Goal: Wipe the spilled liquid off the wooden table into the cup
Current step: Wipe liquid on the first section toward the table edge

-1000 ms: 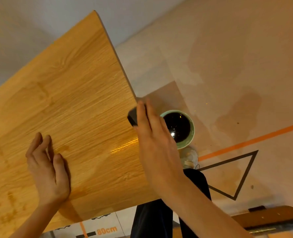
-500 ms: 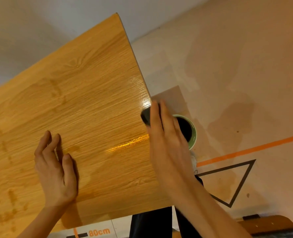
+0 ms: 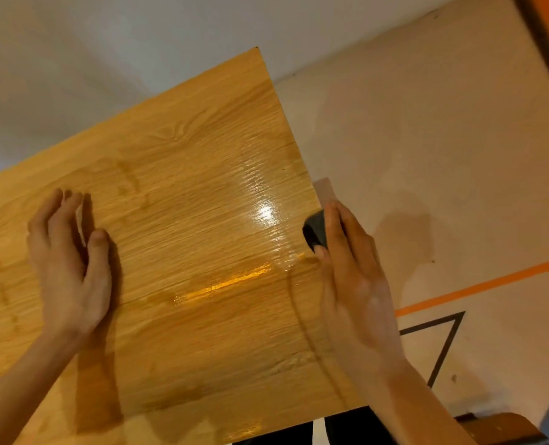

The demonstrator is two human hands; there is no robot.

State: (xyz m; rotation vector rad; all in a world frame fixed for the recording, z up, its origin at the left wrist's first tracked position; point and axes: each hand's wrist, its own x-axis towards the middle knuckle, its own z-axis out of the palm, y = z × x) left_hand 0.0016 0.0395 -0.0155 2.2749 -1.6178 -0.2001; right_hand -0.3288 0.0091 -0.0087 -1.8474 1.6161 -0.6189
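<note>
At the right-hand edge of the wooden table (image 3: 176, 194) my right hand (image 3: 353, 284) holds a dark wiper (image 3: 314, 231) between thumb and fingers, the fingers lying long and nearly straight over its top while the thumb closes on its near side; the wiper sits right at the table's edge, partly over the lip; whether it is a sponge or a rubber block I cannot tell. Beside it the wood shines wet, with a bright white glare and, nearer to me, an amber streak of spilled liquid (image 3: 228, 282) running across the grain toward that same edge; fainter damp marks lie further left, some near the far side and some along the left border of the view. My left hand (image 3: 69, 261) stands on its outer edge on the table, well apart from the right, fingers together and straight, thumb up, holding nothing; wood lies bare between the two hands. Beyond the right edge the pale floor (image 3: 427, 155) drops away, marked with an orange tape line (image 3: 478, 289) and a black tape triangle (image 3: 443, 342); the cup does not show from here; the table's far corner points toward a grey wall (image 3: 138, 43), and its near edge ends just over my dark trousers (image 3: 337, 428).
</note>
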